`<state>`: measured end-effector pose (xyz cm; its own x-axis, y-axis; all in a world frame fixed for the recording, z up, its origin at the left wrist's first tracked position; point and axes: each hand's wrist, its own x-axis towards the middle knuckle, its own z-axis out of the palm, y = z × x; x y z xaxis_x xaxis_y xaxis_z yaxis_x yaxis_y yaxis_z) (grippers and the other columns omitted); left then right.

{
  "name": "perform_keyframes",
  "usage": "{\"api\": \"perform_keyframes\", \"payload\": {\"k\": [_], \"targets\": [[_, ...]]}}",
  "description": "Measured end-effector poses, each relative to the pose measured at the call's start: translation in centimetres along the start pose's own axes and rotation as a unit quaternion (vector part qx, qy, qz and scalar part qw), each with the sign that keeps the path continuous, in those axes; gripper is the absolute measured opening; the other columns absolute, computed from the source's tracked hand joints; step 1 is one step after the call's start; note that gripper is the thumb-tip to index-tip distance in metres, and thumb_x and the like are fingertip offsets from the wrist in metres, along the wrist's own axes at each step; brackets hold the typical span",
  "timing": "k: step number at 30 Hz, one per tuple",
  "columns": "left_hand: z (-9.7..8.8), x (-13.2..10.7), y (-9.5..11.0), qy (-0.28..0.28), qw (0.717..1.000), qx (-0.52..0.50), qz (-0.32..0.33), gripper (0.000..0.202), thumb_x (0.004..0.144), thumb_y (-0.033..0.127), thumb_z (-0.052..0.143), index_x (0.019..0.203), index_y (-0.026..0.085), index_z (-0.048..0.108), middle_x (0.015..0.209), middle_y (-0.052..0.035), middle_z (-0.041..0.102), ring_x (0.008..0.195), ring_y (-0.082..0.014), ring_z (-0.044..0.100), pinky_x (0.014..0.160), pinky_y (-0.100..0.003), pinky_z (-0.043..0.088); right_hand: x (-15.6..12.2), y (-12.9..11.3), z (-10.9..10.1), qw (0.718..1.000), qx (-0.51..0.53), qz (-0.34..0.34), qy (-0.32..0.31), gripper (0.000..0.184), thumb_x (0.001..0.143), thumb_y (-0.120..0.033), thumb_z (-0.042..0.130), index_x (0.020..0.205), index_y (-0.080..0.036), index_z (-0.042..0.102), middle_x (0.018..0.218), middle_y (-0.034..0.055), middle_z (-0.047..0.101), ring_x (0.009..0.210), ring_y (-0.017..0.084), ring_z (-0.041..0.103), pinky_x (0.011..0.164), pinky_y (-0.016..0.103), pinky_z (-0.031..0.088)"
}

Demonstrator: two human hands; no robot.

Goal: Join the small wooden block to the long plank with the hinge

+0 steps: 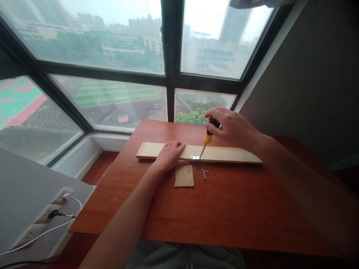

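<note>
Metal bracket (194, 158) under my screwdriver (208, 139), which my right hand (231, 126) grips; my left hand (169, 155), spread, steadies the board (230, 154). Apparently I'm fastening; turning needs straight pressure.

Right hand (234, 125) holds a screwdriver (208, 138), left hand (169, 155) lies on a board (227, 153).
</note>
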<state>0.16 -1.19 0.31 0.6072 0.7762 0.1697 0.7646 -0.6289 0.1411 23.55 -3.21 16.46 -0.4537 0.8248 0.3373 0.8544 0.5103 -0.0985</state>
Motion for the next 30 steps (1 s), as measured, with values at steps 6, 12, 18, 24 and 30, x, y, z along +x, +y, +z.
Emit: {"api": "perform_keyframes", "payload": {"k": [6, 12, 18, 24, 30], "targets": [[-0.07, 0.02, 0.06, -0.002, 1.000, 0.003, -0.003, 0.063, 0.080, 0.057, 0.066, 0.130, 0.023, 0.049, 0.126, -0.0126, 0.056, 0.114, -0.0305, 0.053, 0.099, -0.041, 0.038, 0.15, 0.31, -0.80, 0.995, 0.069, -0.063, -0.030, 0.037, 0.083, -0.021, 0.052, 0.119, -0.020, 0.060, 0.120, 0.0086, 0.066, 0.095, 0.022, 0.063, 0.077, 0.033, 0.048], [-0.10, -0.01, 0.05, 0.001, 1.000, 0.009, 0.004, 0.062, 0.080, 0.056, 0.066, 0.129, 0.021, 0.050, 0.124, -0.0128, 0.057, 0.112, -0.0302, 0.053, 0.098, -0.041, 0.039, 0.30, 0.05, -0.42, 0.998, -0.053, 0.022, -0.018, 0.039, 0.091, -0.047, 0.049, 0.115, -0.020, 0.063, 0.109, 0.0101, 0.069, 0.088, 0.027, 0.064, 0.069, 0.038, 0.046], [0.03, 0.00, -0.04, 0.004, 1.000, 0.012, 0.004, 0.063, 0.080, 0.057, 0.066, 0.129, 0.021, 0.050, 0.125, -0.0127, 0.057, 0.111, -0.0302, 0.054, 0.098, -0.040, 0.039, 0.26, 0.43, -0.87, 0.993, 0.093, -0.062, -0.039, 0.038, 0.083, -0.019, 0.052, 0.120, -0.021, 0.059, 0.122, 0.0073, 0.066, 0.105, 0.022, 0.061, 0.078, 0.032, 0.049], [-0.06, 0.02, 0.00, -0.002, 1.000, 0.003, 0.000, 0.063, 0.080, 0.056, 0.066, 0.130, 0.023, 0.049, 0.126, -0.0127, 0.056, 0.114, -0.0306, 0.053, 0.099, -0.041, 0.039, 0.30, 0.12, -0.51, 0.999, -0.036, 0.008, -0.016, 0.037, 0.089, -0.045, 0.053, 0.116, -0.020, 0.062, 0.100, 0.0087, 0.070, 0.081, 0.024, 0.064, 0.064, 0.034, 0.044], [-0.04, 0.01, -0.08, -0.001, 1.000, 0.000, 0.001, 0.063, 0.080, 0.056, 0.067, 0.130, 0.023, 0.049, 0.126, -0.0130, 0.056, 0.114, -0.0307, 0.053, 0.100, -0.042, 0.039, 0.34, 0.14, -0.76, 0.998, 0.037, -0.016, -0.051, 0.031, 0.086, -0.033, 0.054, 0.114, -0.021, 0.060, 0.109, 0.0086, 0.068, 0.092, 0.024, 0.063, 0.076, 0.036, 0.048]]}}
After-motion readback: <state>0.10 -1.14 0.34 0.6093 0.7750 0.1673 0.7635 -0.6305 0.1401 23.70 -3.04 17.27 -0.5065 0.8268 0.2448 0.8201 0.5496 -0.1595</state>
